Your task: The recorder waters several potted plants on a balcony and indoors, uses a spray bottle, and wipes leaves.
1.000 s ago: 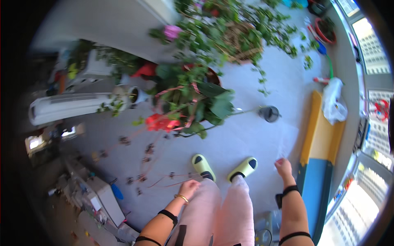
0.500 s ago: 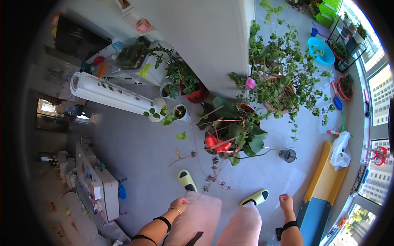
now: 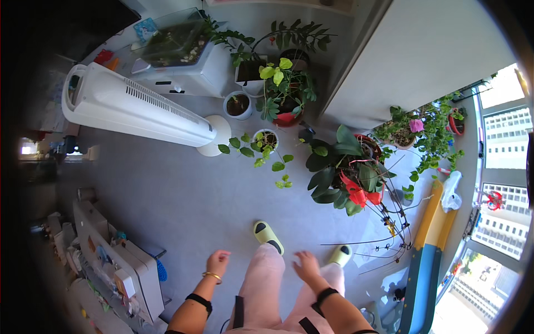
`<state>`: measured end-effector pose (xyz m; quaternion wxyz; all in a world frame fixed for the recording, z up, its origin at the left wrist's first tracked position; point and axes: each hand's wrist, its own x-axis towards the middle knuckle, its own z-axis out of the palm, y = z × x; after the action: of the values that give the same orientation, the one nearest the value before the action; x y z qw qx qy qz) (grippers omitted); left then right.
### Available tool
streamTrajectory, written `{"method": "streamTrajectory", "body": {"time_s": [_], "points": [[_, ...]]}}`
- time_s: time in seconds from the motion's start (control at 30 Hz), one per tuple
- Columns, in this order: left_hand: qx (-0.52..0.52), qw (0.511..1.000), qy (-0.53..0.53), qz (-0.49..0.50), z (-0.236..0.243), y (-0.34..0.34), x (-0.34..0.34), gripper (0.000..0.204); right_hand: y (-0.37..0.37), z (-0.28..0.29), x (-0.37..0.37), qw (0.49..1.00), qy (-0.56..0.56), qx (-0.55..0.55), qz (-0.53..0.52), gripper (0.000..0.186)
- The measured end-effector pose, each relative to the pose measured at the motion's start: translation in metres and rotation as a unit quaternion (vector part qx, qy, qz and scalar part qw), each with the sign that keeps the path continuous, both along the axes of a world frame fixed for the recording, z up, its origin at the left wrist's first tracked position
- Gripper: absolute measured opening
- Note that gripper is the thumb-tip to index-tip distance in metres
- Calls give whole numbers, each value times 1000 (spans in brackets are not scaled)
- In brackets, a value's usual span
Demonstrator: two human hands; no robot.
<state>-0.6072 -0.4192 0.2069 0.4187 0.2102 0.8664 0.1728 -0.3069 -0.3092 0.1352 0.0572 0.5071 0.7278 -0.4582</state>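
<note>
My left hand (image 3: pixel 217 261) hangs above the grey floor, left of my legs, with its fingers loosely bent and a little apart. A yellow bangle (image 3: pixel 212 275) circles that wrist. In front of my right thigh is my right hand (image 3: pixel 306 266), fingers spread, nothing in it. Neither hand touches any object. Ahead to the right stands a broad-leaved potted plant (image 3: pixel 356 178) with a red bow (image 3: pixel 359 192). Its long thin stems with small dark clips reach over the floor toward me. Pale green slippers (image 3: pixel 268 236) are on my feet.
A white tower fan (image 3: pixel 139 108) leans across the left in this view. Beyond it are several potted plants (image 3: pixel 237 106) and a glass tank (image 3: pixel 175 44) on a white cabinet. A blue and yellow slide (image 3: pixel 425 267) runs along the right windows. A white wall (image 3: pixel 411 55) juts in ahead.
My view has swung left and moved forward, so the bowed plant sits further right. My right hand has come inward before my thigh and its fingers have spread. My feet have stepped.
</note>
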Motion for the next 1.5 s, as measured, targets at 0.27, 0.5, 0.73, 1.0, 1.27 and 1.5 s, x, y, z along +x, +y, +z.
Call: {"method": "streamTrajectory", "body": {"time_s": [0.27,0.5,0.73,1.0,1.27,1.5], "points": [[30,996,-9,82,-5,-13,-93,10,205,48,-217,917,159,252,-267,19],[84,980,-147,104,5,76,-80,12,371,-96,-179,907,-48,107,-405,21],[64,968,-216,113,-16,141,-102,12,434,-153,-196,970,-216,81,-68,29],[-28,963,-267,32,-64,152,-151,11,441,-198,-223,970,-224,93,-18,26],[-25,961,-245,-125,-32,211,-184,12,392,-97,-190,938,-119,197,-258,18],[152,887,-258,-352,16,303,-112,30,319,71,-172,855,20,225,-466,19]]}}
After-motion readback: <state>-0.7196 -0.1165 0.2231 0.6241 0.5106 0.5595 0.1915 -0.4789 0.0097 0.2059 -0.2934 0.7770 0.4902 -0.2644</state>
